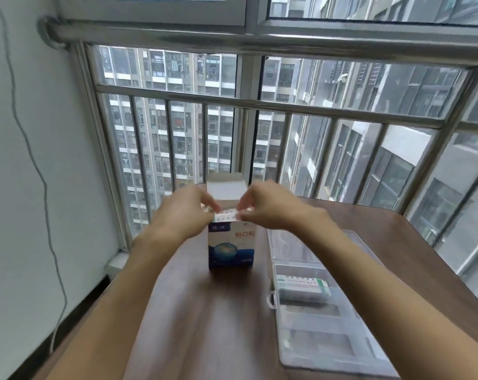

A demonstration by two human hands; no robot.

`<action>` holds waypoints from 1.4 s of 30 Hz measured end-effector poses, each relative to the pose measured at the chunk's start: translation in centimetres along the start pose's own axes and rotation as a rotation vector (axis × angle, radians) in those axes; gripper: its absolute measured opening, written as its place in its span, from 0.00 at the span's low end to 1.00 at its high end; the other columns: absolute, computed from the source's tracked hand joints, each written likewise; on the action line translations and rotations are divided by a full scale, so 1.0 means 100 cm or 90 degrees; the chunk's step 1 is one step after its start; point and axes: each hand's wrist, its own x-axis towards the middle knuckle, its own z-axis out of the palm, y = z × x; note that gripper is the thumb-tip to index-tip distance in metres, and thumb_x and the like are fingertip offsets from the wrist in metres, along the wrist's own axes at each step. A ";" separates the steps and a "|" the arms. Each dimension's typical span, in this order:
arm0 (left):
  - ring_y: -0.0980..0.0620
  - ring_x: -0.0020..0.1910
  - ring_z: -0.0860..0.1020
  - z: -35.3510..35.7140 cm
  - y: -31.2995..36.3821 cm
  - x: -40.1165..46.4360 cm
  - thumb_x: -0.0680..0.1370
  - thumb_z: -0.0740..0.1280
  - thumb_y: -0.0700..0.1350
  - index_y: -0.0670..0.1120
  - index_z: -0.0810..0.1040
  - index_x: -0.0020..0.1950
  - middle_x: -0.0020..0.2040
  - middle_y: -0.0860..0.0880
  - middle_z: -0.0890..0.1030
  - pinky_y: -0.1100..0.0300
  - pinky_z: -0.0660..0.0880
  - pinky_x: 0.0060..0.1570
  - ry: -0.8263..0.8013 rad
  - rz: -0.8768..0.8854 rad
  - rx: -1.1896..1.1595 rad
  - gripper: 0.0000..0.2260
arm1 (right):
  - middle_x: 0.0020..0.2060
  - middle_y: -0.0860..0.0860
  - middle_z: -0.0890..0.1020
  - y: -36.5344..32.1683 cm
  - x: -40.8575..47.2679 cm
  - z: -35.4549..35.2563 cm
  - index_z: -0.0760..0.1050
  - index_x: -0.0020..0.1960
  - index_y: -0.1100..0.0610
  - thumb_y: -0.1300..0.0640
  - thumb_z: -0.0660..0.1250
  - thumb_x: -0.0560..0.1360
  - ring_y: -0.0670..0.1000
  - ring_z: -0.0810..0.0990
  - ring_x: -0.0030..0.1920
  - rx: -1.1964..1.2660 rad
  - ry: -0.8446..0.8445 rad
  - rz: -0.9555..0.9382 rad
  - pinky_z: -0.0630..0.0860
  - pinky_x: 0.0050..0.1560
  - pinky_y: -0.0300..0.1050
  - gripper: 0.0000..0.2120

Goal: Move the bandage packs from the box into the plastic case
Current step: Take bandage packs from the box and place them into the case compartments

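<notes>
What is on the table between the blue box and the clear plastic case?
Nothing: in the head view, only bare brown table shows between the upright box and the plastic case. The right forearm crosses above the case, not through that gap.

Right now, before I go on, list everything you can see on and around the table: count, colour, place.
box: one, white and blue, upright at table centre, top flap open.
bandage pack: one, white with print, at the box mouth, pinched from both ends.
plastic case: one, clear, open, on the table right of the box.
pack in the case: one, white and green, in a far compartment.
table: one, dark brown wood.
railing: one, grey metal, before the window.
cable: one, grey, down the left wall.
left hand: pinches the pack.
right hand: pinches the pack.
</notes>
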 end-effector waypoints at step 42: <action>0.47 0.62 0.72 -0.006 0.009 -0.001 0.83 0.56 0.49 0.50 0.74 0.66 0.63 0.48 0.76 0.50 0.69 0.60 0.169 0.029 0.027 0.14 | 0.41 0.48 0.84 0.020 -0.044 -0.018 0.76 0.51 0.52 0.58 0.66 0.73 0.42 0.83 0.38 0.681 0.075 0.084 0.78 0.38 0.33 0.08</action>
